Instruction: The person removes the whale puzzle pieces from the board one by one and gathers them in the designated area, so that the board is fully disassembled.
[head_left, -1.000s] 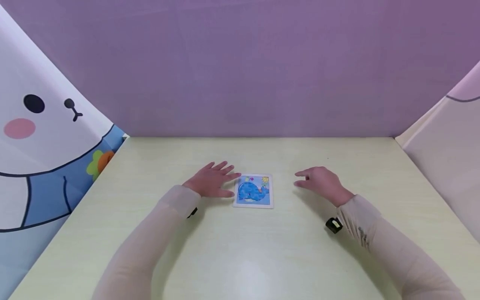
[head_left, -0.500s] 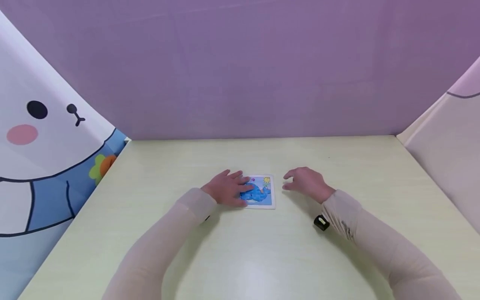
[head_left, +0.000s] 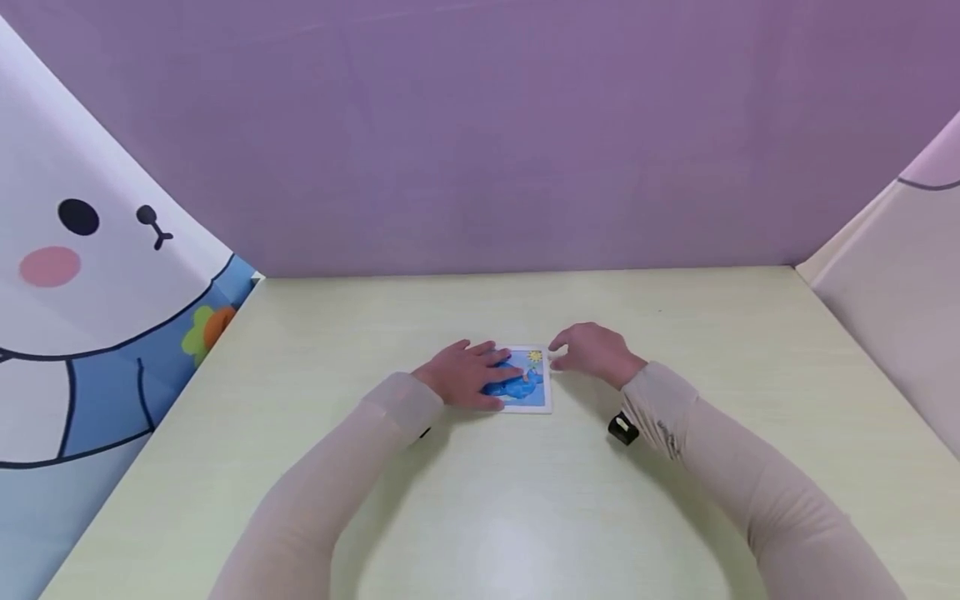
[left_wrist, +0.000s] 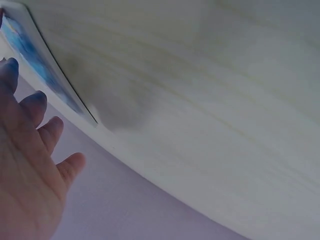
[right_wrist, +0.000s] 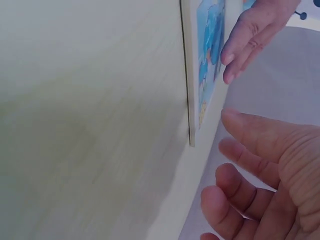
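Observation:
A square picture board with a white border shows a blue whale and a yellow sun. It lies flat on the table. My left hand is spread over its left half in the head view, hiding part of the whale; the fingers look straight in the left wrist view, beside the board. Just off the board's right edge, my right hand holds nothing, thumb and forefinger apart. From the right wrist, its loosely bent fingers appear near the board's corner, with the left hand farther back.
The pale wood-grain table ends at a purple cloth backdrop. Cartoon-printed cloth hangs along the left side, and a whitish cloth along the right. A dark wrist camera sits under the right cuff.
My left hand has moved right, from beside the board's left edge to over its left half. My right hand has come left, close to the right edge. The board shows little movement.

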